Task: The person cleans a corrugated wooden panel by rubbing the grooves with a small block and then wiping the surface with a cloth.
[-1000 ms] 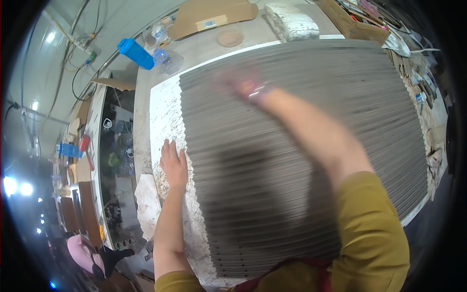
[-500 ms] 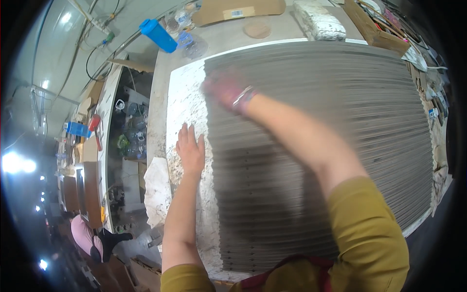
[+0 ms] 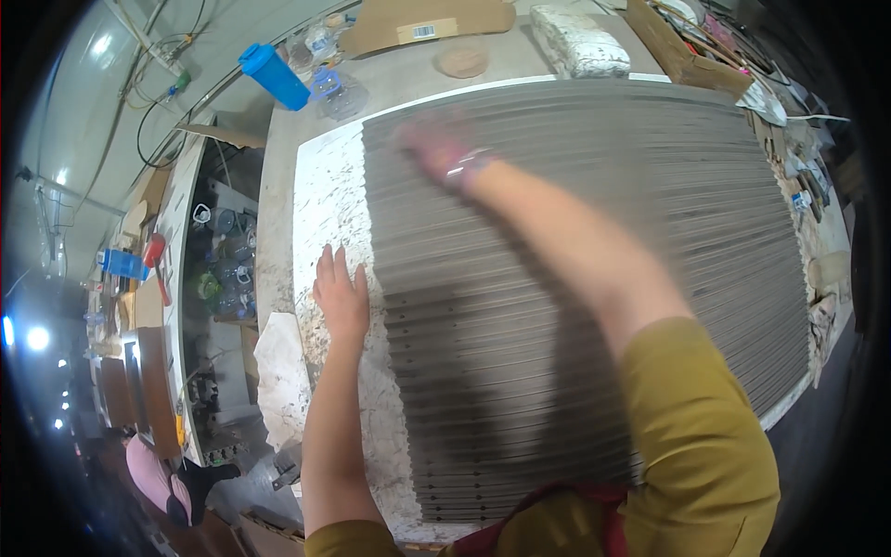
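Note:
A large grey-brown ridged sheet [image 3: 557,371], apparently a stack of thin strips lying side by side, covers most of a white speckled board [image 3: 325,186]. My left hand [image 3: 342,295] rests on the bare strip of that board, fingers stretched out and holding nothing, near the sheet's left edge. Over the sheet's far left part is my right hand [image 3: 436,153], reddish, perhaps gloved, with a shiny band at the wrist. Motion smears its fingers, so their pose and anything in them cannot be made out.
Along the table's far side are a blue bottle [image 3: 275,77], a clear plastic bottle [image 3: 339,93], a round tan disc [image 3: 462,61], a white speckled block [image 3: 580,43] and a cardboard box [image 3: 691,51] of odds and ends. A shelf [image 3: 176,278] stands left; a person [image 3: 167,478] is lower left.
My right hand has moved rightward over the sheet, away from its left edge. My left hand stays on the board. The whole view has shifted slightly.

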`<state>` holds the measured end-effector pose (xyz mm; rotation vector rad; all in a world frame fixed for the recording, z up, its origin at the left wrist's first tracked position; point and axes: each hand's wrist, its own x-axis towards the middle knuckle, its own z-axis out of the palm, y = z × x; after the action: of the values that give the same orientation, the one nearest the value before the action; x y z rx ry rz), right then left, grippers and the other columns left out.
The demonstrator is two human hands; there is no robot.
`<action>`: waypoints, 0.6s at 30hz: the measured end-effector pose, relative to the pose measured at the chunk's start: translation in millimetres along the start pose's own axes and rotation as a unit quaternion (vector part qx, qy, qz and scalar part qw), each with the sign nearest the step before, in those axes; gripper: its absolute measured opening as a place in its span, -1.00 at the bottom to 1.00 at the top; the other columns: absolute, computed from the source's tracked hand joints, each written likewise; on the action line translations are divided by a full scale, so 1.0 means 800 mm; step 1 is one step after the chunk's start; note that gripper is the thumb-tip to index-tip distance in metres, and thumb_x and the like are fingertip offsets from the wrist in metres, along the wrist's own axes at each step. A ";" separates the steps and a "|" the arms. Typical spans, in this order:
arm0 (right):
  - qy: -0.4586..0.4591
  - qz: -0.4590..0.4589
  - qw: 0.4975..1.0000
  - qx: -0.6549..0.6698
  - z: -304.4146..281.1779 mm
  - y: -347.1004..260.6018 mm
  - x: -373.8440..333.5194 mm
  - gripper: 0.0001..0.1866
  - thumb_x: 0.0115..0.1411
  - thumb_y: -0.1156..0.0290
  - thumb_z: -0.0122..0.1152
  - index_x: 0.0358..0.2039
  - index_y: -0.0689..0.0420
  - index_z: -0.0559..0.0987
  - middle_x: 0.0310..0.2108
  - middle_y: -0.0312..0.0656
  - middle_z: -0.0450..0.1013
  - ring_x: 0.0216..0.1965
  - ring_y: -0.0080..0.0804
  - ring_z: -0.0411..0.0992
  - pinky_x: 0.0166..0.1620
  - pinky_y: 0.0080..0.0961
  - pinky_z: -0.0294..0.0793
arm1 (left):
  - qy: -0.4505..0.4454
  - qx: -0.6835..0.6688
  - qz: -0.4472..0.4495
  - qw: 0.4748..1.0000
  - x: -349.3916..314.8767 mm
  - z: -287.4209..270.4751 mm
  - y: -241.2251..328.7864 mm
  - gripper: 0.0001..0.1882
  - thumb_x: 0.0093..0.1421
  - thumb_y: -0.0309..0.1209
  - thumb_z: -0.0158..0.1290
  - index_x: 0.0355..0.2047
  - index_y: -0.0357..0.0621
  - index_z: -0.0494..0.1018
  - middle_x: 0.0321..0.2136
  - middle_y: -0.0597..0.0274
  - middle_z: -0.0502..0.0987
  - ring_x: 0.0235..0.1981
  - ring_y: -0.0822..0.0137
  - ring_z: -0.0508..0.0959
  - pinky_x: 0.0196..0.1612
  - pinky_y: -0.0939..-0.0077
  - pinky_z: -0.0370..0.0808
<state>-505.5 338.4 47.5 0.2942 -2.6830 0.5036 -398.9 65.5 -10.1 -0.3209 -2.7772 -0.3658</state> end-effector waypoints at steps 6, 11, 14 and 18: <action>0.055 0.150 0.981 -0.106 -0.130 0.187 -0.071 -0.74 0.17 0.32 0.01 -0.13 -0.09 0.55 -0.17 -0.11 0.51 -0.09 -0.06 0.47 -0.01 0.01 0.33 | -0.025 0.025 0.015 0.999 0.005 -0.001 0.011 -0.52 0.27 -0.25 -0.05 0.16 -0.14 0.24 0.25 0.03 0.17 0.25 0.02 0.17 0.24 -0.02 0.07; 0.039 -0.004 0.999 -0.011 -0.060 0.048 -0.079 -0.71 0.14 0.27 0.03 -0.12 -0.14 0.55 -0.09 -0.20 0.50 -0.02 -0.02 0.42 0.08 0.01 0.26 | -0.016 0.038 0.004 0.999 0.004 0.002 0.004 -0.52 0.30 -0.21 -0.11 0.19 -0.11 0.24 0.24 0.03 0.20 0.25 0.05 0.18 0.25 0.07 0.05; -0.110 0.038 0.993 -0.009 -0.122 0.077 -0.094 -0.69 0.15 0.31 0.02 -0.09 -0.14 0.54 -0.06 -0.24 0.50 0.01 0.01 0.41 0.17 0.06 0.11 | -0.014 0.023 0.007 1.000 -0.002 -0.006 -0.006 -0.52 0.30 -0.23 -0.11 0.18 -0.12 0.24 0.24 0.03 0.19 0.26 0.04 0.17 0.26 0.08 0.02; -0.133 0.228 0.957 -0.117 -0.209 0.219 -0.131 -0.69 0.16 0.34 0.00 -0.07 -0.14 0.54 -0.08 -0.13 0.51 0.02 -0.03 0.41 0.13 0.00 0.20 | -0.016 0.005 0.023 1.000 0.002 -0.004 0.010 -0.53 0.30 -0.23 -0.12 0.18 -0.11 0.25 0.24 0.02 0.19 0.26 0.03 0.17 0.26 0.08 0.02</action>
<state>-402.0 576.5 94.1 -0.3609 -3.0432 0.2801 -397.4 72.0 -5.0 -0.3916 -2.7962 -0.3392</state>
